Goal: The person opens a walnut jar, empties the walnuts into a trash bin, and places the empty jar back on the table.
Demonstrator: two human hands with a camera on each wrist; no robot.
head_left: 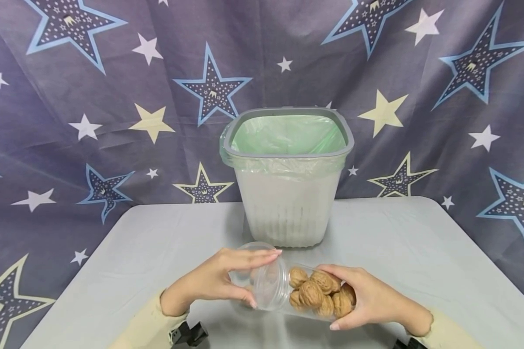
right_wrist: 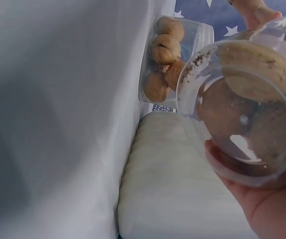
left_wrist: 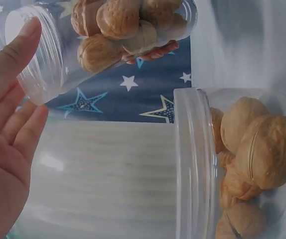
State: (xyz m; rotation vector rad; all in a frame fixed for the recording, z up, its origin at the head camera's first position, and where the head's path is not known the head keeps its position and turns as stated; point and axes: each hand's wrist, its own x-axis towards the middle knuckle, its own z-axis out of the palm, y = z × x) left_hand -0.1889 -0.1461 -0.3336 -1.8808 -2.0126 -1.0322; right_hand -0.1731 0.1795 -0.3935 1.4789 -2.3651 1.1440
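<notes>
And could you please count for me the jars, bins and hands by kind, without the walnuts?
Clear plastic jars: 2
Waste bin: 1
Hands: 2
Total: 5

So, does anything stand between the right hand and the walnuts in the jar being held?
Yes, the clear jar itself. The right hand grips its outside, while the walnuts lie inside. The left hand holds the lid at the other end. Nothing else visible is between.
</notes>
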